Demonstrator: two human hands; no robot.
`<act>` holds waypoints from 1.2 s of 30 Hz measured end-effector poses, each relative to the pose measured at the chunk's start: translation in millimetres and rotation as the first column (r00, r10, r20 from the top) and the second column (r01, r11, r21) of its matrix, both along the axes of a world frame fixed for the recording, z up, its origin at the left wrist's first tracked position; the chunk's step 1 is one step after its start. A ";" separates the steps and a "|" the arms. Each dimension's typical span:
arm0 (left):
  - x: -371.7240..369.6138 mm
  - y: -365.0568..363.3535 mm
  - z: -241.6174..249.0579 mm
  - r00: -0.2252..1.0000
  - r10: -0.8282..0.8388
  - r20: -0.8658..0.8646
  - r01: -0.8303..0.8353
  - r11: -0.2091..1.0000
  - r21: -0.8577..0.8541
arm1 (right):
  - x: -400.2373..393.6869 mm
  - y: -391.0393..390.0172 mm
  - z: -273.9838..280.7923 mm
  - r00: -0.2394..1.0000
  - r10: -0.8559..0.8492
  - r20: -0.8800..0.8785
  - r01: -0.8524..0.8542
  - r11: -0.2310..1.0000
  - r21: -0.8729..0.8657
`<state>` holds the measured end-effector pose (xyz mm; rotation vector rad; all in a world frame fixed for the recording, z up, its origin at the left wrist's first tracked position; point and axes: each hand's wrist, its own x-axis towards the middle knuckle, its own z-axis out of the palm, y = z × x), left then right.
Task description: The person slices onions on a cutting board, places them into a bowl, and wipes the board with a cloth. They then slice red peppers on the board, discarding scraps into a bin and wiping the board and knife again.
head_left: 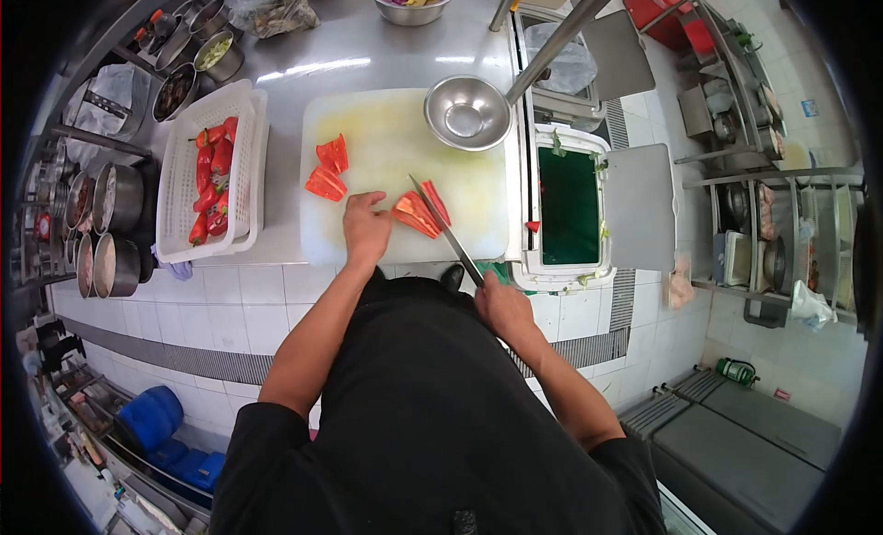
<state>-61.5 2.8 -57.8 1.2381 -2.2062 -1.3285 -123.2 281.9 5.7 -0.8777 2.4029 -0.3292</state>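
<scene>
My right hand is wrapped round the handle of a kitchen knife. Its blade lies across a piece of red pepper, with a narrow strip on the far side of the blade. My left hand is just left of that pepper, index finger and thumb apart, nothing between them. Two more cut pepper pieces lie beyond my left hand on the white cutting board. A steel bowl covers the board's far right corner.
Left of the board, a white basket holds several whole red peppers. On the right stands a white-rimmed bin with a dark green inside and scraps on its rim. Steel pots line the left; a bowl of peelings sits at the back.
</scene>
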 end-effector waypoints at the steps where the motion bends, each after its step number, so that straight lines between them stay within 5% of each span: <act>1: 4.7 -3.2 11.6 1.000 0.010 0.018 -0.010 1.000 0.008 | 4.1 11.9 2.1 1.000 -0.011 0.030 0.010 0.999 0.038; 4: 8.0 -1.0 29.2 1.000 0.020 -0.007 -0.020 1.000 0.018 | 11.4 31.0 4.0 0.998 -0.030 0.063 0.026 0.997 0.070; 6: 8.7 13.2 37.3 0.966 -0.187 -0.177 0.133 0.952 -0.276 | 11.1 34.2 1.1 0.997 -0.047 0.063 0.043 0.997 0.071; 7: 9.5 21.0 39.7 0.965 -0.193 -0.179 0.139 0.951 -0.276 | 10.0 31.8 -2.9 0.997 -0.047 0.065 0.044 0.997 0.056; 9: 11.4 33.1 43.0 0.802 -0.579 -0.147 0.443 0.741 -0.504 | 6.4 19.6 -7.0 0.997 -0.049 0.067 0.046 0.998 0.041; 12: 10.7 41.4 36.9 0.755 -0.655 0.017 0.539 0.606 -0.585 | 1.8 4.0 -2.3 0.998 -0.061 0.020 0.062 0.997 -0.049; 15: 20.8 21.9 27.1 0.810 -0.575 0.114 0.509 0.595 -0.622 | 0.3 10.5 5.9 1.000 -0.023 0.011 0.024 0.993 -0.114; 17: 25.8 4.2 38.6 0.855 -0.507 0.114 0.456 0.628 -0.631 | 8.2 33.6 12.5 0.984 -0.179 0.005 0.173 0.946 -0.272; 20: 11.5 4.6 47.2 0.910 -0.410 0.067 0.356 0.687 -0.633 | 0.5 47.0 35.7 0.923 -0.346 0.169 0.365 0.926 -0.099; 22: -16.2 25.9 59.4 0.955 -0.297 0.020 0.298 0.952 -0.071 | -5.0 50.5 29.3 0.916 -0.365 0.166 0.385 0.917 -0.102; 24: -38.0 35.2 32.3 0.955 -0.298 0.016 0.298 0.954 -0.025 | -12.4 48.4 37.9 0.905 -0.356 0.231 0.371 0.928 -0.024; 26: -54.0 42.4 20.2 0.969 -0.246 0.039 0.231 0.946 0.230 | -15.0 46.8 41.8 0.893 -0.366 0.264 0.379 0.925 0.001; 36: -65.7 45.2 20.0 0.986 -0.166 -0.034 0.164 0.888 0.429 | -17.2 54.3 41.2 0.898 -0.325 0.295 0.325 0.944 0.052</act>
